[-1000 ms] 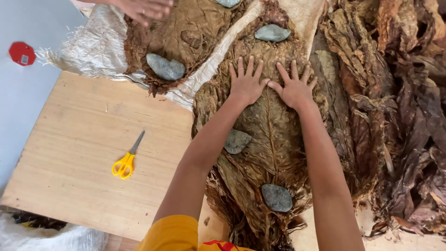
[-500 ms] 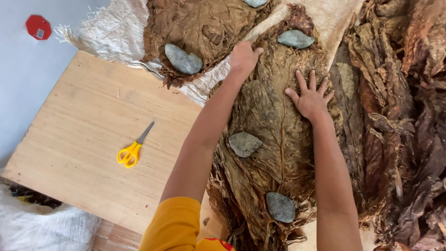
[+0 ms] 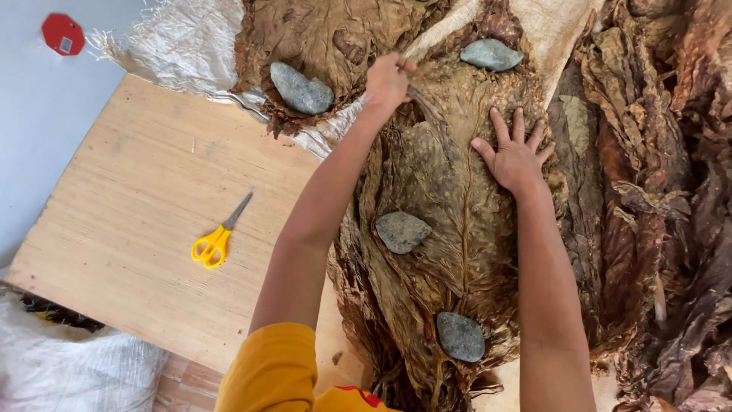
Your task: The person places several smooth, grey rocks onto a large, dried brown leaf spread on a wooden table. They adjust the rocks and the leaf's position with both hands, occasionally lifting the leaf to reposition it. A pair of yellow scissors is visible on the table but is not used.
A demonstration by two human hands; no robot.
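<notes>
On top of the big dry brown leaf pile (image 3: pixel 450 229), both hands are at work. A second ago the two hands lay flat side by side in the middle of the top leaf. Now the left hand (image 3: pixel 387 80) has moved up and to the left, and it is closed, pinching the top edge of the leaf and lifting it a little. The right hand (image 3: pixel 515 152) has stayed on the leaf, open, with its fingers spread and pressing down flat.

Four grey flat stones show. One stone (image 3: pixel 402 231) sits in the middle of the leaf pile, one (image 3: pixel 460 336) near its bottom end, and one (image 3: pixel 490 55) at its top. The fourth stone (image 3: pixel 300 88) sits on another brown leaf heap (image 3: pixel 320 38) to the left.

One pair of yellow-handled scissors (image 3: pixel 217 236) lies on the light wooden board (image 3: pixel 130 229), well apart from both hands. One small red round thing (image 3: pixel 62 33) sits in the far left corner. A heap of darker crinkly leaves (image 3: pixel 663 191) lies to the right.
</notes>
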